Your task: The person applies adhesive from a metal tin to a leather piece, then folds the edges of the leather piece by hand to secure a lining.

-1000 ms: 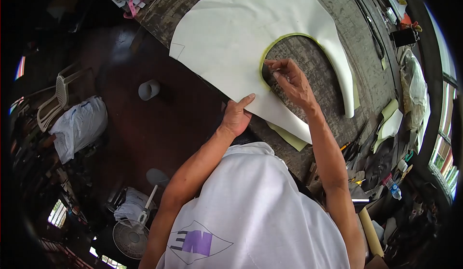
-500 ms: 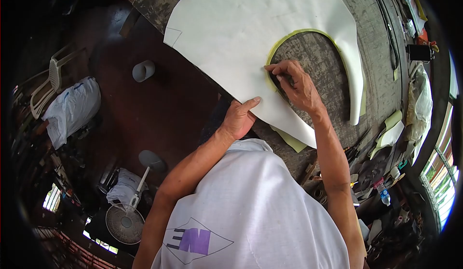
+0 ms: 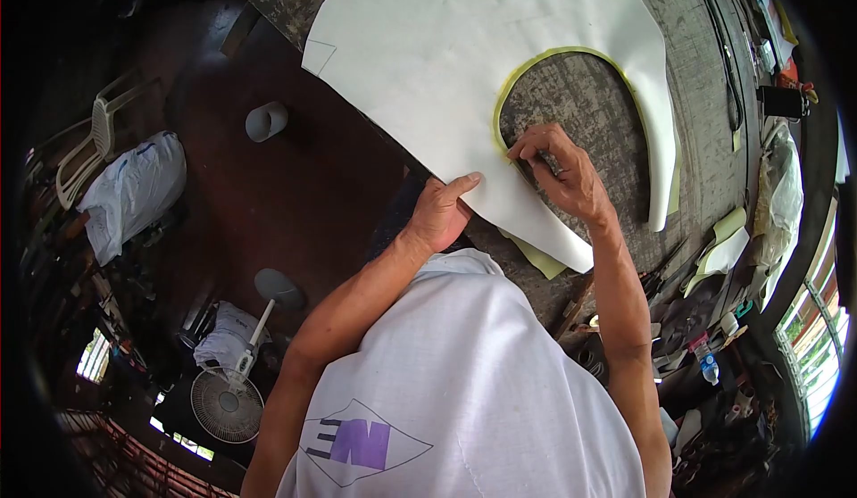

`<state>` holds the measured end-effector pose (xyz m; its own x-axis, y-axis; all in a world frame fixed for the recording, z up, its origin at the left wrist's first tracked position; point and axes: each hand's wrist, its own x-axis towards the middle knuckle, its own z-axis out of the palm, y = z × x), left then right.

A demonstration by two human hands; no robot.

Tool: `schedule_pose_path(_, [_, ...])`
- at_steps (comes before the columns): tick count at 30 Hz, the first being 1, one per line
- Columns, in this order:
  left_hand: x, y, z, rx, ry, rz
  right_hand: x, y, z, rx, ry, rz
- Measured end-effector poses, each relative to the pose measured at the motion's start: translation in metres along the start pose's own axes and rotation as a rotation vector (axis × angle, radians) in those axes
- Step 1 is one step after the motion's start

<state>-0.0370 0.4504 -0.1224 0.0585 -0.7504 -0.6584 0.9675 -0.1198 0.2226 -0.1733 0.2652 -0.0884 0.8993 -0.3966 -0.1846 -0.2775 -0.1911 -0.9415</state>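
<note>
A large white sheet [image 3: 428, 61] with a curved cutout lies on the worn table [image 3: 571, 105]. Yellow-green edging [image 3: 502, 96] runs along the cutout's rim. My left hand [image 3: 442, 212] grips the sheet's lower left edge, thumb on top and fingers underneath. At the lower left of the cutout, my right hand [image 3: 567, 172] has its fingers pinched together at the yellow-green edging. Part of a yellow-green layer [image 3: 536, 257] shows beneath the sheet's lower strip.
To the left are a white chair [image 3: 100, 132], a plastic-wrapped bundle [image 3: 134, 199], a grey cylinder [image 3: 266, 121] and a fan [image 3: 227, 404]. On the right are folded pieces [image 3: 717, 253], a plastic bag [image 3: 778, 203] and a bottle [image 3: 705, 360].
My right hand has moved down and slightly right along the cutout's edge, still pinched. My left hand keeps its hold on the sheet in nearly the same place.
</note>
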Motion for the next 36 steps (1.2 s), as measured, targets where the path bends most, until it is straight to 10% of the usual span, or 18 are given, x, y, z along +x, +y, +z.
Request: schedule_pose_path(36, [0.002, -0.006, -0.003, 0.016, 0.023, -0.034, -0.015, -0.021, 0.006, -0.583, -0.013, -0.257])
